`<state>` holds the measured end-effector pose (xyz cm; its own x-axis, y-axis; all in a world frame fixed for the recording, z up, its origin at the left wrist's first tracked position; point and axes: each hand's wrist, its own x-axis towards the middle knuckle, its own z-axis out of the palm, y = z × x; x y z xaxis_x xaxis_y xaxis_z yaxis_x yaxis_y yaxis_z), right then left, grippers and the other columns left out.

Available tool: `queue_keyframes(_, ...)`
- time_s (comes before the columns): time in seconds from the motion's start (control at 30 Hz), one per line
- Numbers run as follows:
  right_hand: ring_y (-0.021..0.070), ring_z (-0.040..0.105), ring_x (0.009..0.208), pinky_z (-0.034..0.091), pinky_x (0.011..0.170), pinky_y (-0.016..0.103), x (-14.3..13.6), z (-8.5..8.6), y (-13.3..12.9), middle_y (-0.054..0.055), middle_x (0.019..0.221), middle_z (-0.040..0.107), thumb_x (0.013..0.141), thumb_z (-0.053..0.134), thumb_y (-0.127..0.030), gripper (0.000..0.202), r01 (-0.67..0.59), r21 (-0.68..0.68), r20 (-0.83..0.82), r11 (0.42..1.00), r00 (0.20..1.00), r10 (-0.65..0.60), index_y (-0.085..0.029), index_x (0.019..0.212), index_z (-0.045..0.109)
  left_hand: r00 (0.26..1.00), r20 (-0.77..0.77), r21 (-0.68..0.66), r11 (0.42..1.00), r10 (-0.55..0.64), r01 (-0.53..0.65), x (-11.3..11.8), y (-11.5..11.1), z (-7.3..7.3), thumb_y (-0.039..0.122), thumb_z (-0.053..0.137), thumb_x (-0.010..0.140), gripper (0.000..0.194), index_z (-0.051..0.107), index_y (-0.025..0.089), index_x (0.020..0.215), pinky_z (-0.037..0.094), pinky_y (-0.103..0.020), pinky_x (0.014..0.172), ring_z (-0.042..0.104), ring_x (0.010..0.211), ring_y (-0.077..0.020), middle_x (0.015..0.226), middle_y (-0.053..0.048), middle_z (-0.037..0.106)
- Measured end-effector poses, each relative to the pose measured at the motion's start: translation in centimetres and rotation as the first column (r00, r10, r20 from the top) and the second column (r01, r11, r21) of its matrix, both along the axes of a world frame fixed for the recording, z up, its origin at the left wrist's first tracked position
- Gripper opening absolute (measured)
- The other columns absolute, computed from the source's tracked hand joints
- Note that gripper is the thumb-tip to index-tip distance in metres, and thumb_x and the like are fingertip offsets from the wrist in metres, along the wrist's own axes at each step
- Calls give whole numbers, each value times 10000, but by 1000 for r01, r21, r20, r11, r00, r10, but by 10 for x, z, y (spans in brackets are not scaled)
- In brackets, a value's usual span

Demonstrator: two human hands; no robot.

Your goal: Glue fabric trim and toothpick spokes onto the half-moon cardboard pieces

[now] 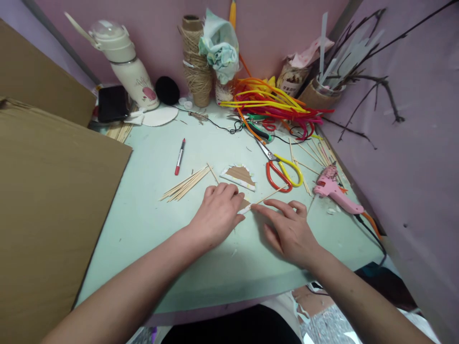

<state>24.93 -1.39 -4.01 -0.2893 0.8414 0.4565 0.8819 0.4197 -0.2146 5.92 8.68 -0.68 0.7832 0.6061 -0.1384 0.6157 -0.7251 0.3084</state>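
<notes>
Small cardboard piece [245, 204] steadied by hand; room in front, crowding behind

Front: the table [229, 273] ran between my forearms to its near edge, giving my wrists room to shift. Centre: the piece lay beneath my left hand [220, 210], mostly hidden. That hand was palm down, fingers bent over it, apparently to prevent sliding; whether they pinched it I could not tell. My right hand [290, 227] was loosely spread, thumb apart, index fingertip at the white-edged corner beside a thin stick [270, 195]. Left: a fanned bundle of sticks [188, 184], judged within easy reach. Just beyond my left fingers: a second, white-rimmed cut-out [239, 175], lying flat. Beside it, the scissors [275, 158] lay handles toward me, limiting forward movement of my right hand. Rear: heaped pipe cleaners [276, 102] crowded the far edge.
</notes>
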Motion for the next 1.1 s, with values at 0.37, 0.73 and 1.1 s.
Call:
queue_keyframes(0.37,254,637,1047,325,849,397,2,-1,0,92,1062,711,894,541,-164,416,24,22,-50,999,998,-23,-198,1308,518,1000,-9,-8,1000,6,-6,1,0,1,309,622,908,406,533,165,1277,349,-434,932,474,1153,-291,1187,-102,579)
queue_keyframes(0.73,237,650,1062,310,848,407,0,-2,1,88,1042,739,912,502,-143,329,-15,-34,-8,999,1000,14,-169,1237,546,1000,-15,-6,1000,6,-6,0,0,1,308,616,913,480,477,151,1344,353,-444,943,466,1179,-300,1213,-114,576)
queue_keyframes(1.1,233,645,1076,303,854,404,-1,-1,1,88,1042,738,907,510,-126,320,-3,-58,20,998,1000,4,-160,1221,563,1000,-11,-9,1000,10,-10,1,0,0,303,627,909,496,477,139,1352,360,-440,941,465,1185,-294,1229,-110,578)
